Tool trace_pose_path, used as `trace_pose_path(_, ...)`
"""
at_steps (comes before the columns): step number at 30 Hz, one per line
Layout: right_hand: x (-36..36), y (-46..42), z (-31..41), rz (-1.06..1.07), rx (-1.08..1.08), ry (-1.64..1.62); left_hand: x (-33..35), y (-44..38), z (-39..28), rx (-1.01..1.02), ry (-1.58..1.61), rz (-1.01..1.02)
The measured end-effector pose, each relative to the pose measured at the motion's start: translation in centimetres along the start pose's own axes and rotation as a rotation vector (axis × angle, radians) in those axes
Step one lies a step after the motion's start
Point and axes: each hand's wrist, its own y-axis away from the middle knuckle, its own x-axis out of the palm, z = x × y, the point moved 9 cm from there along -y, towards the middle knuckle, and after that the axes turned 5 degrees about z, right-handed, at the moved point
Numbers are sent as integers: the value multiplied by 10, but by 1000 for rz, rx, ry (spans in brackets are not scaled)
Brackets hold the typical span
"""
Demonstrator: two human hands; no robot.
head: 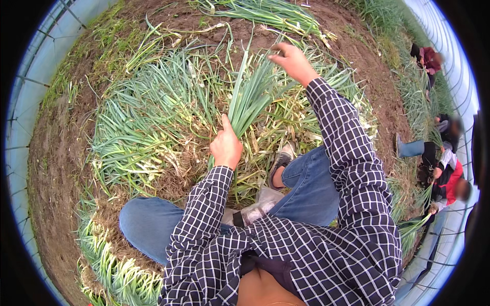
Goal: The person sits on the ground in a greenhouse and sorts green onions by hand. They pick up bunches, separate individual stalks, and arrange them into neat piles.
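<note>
My left hand (226, 148) is closed around the lower part of a bunch of green onions (249, 103), its index finger laid along the stalks. The green leaves fan out away from me. My right hand (293, 63) is raised by the leaf tips, fingers bent; whether a leaf is pinched there I cannot tell. Left of the bunch lies a heap of green onions (134, 122), its roots (182, 168) towards me. Stripped, yellowed leaves (294, 114) are strewn under my right forearm.
Another onion pile (264, 15) lies beyond, and a row (118, 267) sits by my left knee. A plastic-covered thing (264, 201) is between my legs. At right, several people (448, 168) work among onions beside the greenhouse wall (455, 69). Bare soil (57, 153) runs along the left.
</note>
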Motion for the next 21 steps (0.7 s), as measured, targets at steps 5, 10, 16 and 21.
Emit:
trace_pose_path(5,32,-7,-38,185,133,-23,6,0,-13,55,-24,-18)
trace_pose_path(10,40,3,-4,94,-19,337,7,-1,-7,38,-16,-15)
trace_pose_path(16,-17,16,-28,-240,-2,797,1,0,-6,44,-44,-37)
trace_pose_path(21,-12,16,5,-310,-130,803,4,1,-12,56,-84,-62)
